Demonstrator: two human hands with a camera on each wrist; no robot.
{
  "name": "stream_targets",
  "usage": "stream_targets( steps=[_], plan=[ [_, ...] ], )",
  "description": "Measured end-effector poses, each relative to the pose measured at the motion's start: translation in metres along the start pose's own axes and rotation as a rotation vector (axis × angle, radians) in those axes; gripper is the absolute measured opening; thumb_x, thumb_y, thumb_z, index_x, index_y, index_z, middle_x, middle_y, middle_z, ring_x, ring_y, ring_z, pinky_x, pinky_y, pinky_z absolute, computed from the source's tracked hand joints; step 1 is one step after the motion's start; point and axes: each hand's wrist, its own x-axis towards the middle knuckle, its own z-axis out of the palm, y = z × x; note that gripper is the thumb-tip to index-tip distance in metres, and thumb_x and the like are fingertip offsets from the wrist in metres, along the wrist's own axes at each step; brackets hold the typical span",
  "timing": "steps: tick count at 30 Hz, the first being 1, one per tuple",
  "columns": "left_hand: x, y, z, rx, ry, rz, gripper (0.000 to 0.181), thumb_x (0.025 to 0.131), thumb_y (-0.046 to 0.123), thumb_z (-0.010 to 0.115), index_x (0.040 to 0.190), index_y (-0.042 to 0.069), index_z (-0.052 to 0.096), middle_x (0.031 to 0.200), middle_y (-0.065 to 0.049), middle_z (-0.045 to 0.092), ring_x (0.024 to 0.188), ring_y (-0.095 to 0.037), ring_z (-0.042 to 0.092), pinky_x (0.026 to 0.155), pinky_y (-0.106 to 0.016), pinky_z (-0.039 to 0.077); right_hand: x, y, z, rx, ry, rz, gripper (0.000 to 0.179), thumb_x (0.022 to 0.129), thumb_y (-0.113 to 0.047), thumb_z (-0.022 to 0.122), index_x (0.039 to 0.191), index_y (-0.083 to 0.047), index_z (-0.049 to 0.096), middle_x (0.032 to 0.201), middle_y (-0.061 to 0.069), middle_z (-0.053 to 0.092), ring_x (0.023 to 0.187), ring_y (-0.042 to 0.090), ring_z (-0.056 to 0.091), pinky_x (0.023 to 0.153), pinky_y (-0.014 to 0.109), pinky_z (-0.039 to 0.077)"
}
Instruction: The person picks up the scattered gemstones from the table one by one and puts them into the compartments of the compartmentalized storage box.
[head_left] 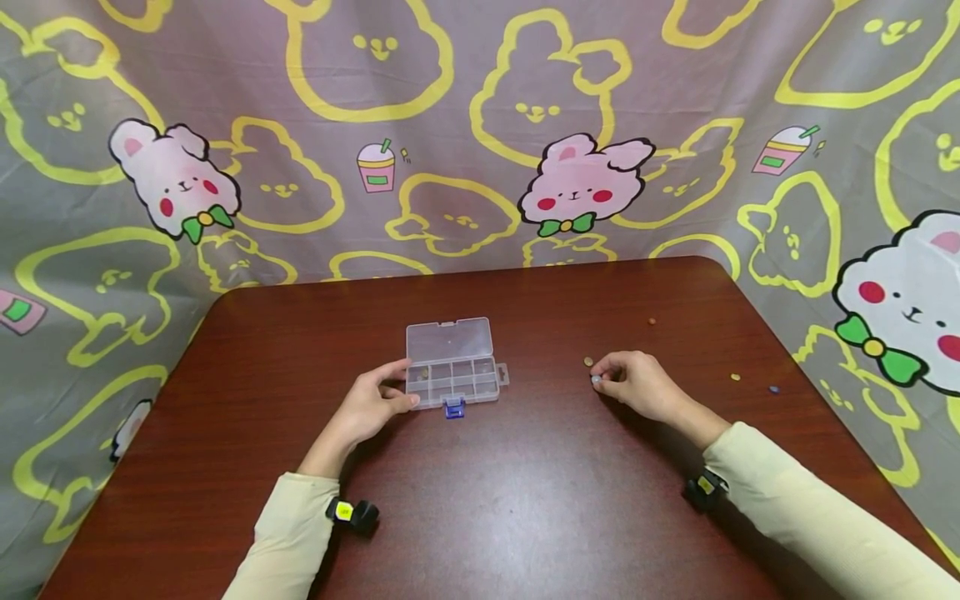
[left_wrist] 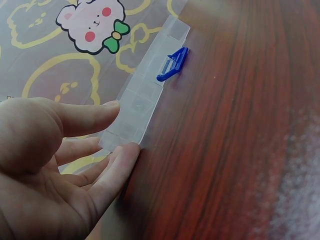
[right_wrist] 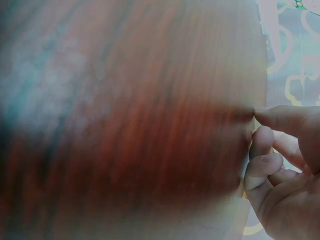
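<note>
A clear plastic compartment box (head_left: 452,395) lies on the table with its lid tipped back and a blue latch (head_left: 454,409) at the front. My left hand (head_left: 372,403) holds its left end between thumb and fingers; the left wrist view shows the fingertips (left_wrist: 114,111) at that end of the box. One small brownish piece (head_left: 424,374) lies in a back left compartment. To the right of the box, my right hand (head_left: 643,387) pinches a small pale bead-like piece (head_left: 596,380) low over the table. In the right wrist view the curled fingers hide this piece.
A small yellow-brown piece (head_left: 588,362) lies just beyond the right fingertips. Further off are an orange-brown piece (head_left: 652,321), a yellow piece (head_left: 735,377) and a blue piece (head_left: 774,389) near the table's right edge. A patterned curtain (head_left: 450,142) hangs behind the table.
</note>
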Motion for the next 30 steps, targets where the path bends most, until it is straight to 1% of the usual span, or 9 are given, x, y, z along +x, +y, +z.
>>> stream_targets(
  steps=[4,12,14,16,18,21,23,30],
  plan=[
    [0.001,0.0,0.0,0.003,0.001,-0.002,0.062,0.088,0.0,0.074,0.145,0.0,0.05,0.13,-0.027,0.056,0.087,-0.024,0.061,0.066,-0.027,0.049,0.0,0.0,-0.001,-0.004,0.005,-0.016,0.007,0.085,-0.001,0.076,0.091,-0.004,0.073,0.072,-0.001,0.062,0.052,0.008,0.053,0.05,0.025,0.043],
    [0.002,0.0,0.001,0.008,-0.002,-0.002,0.062,0.088,0.0,0.074,0.145,0.0,0.05,0.13,-0.027,0.056,0.088,-0.025,0.061,0.066,-0.027,0.049,0.002,-0.002,0.003,-0.005,0.012,-0.021,0.007,0.085,-0.002,0.077,0.089,-0.007,0.073,0.071,-0.003,0.062,0.054,0.008,0.053,0.053,0.025,0.044],
    [0.002,0.0,0.001,0.006,-0.001,-0.001,0.062,0.088,0.0,0.074,0.145,-0.001,0.05,0.13,-0.027,0.056,0.088,-0.025,0.061,0.066,-0.027,0.049,0.002,-0.004,0.004,0.0,0.016,-0.031,0.007,0.085,-0.002,0.077,0.088,-0.007,0.073,0.072,-0.003,0.064,0.055,0.008,0.053,0.053,0.025,0.044],
    [0.002,0.001,0.001,0.004,0.0,-0.005,0.062,0.088,0.0,0.074,0.145,0.0,0.05,0.13,-0.027,0.056,0.088,-0.025,0.06,0.067,-0.027,0.049,0.003,-0.006,0.006,0.006,0.021,-0.04,0.007,0.085,-0.002,0.077,0.088,-0.007,0.073,0.077,-0.001,0.067,0.056,0.008,0.053,0.054,0.025,0.045],
    [0.002,0.001,0.001,0.002,0.0,-0.007,0.062,0.088,0.0,0.074,0.145,0.0,0.05,0.13,-0.027,0.056,0.088,-0.024,0.06,0.067,-0.027,0.049,0.004,-0.008,0.007,0.015,0.018,-0.04,0.007,0.085,-0.002,0.076,0.089,-0.006,0.073,0.077,0.0,0.067,0.056,0.008,0.054,0.053,0.025,0.045],
    [0.002,0.002,0.0,-0.002,0.002,-0.012,0.062,0.087,-0.001,0.074,0.145,0.0,0.05,0.13,-0.026,0.056,0.088,-0.024,0.06,0.067,-0.027,0.049,0.008,-0.012,0.01,0.029,0.01,-0.036,0.007,0.086,-0.002,0.076,0.09,-0.007,0.073,0.075,-0.001,0.066,0.055,0.009,0.055,0.053,0.025,0.045],
    [0.001,0.002,0.0,-0.004,0.003,-0.012,0.062,0.087,-0.001,0.074,0.145,0.0,0.051,0.13,-0.026,0.056,0.087,-0.024,0.06,0.067,-0.027,0.049,0.01,-0.015,0.013,0.046,0.003,-0.032,0.007,0.086,-0.003,0.076,0.091,-0.007,0.073,0.069,-0.002,0.063,0.054,0.01,0.055,0.052,0.025,0.044],
    [0.0,0.001,-0.001,0.003,0.002,-0.005,0.061,0.088,0.0,0.074,0.145,-0.001,0.05,0.129,-0.027,0.056,0.087,-0.023,0.06,0.066,-0.026,0.049,0.017,-0.024,0.021,0.085,-0.003,-0.049,0.006,0.087,-0.004,0.075,0.09,-0.008,0.073,0.068,-0.003,0.062,0.054,0.01,0.057,0.052,0.025,0.044]
  ],
)
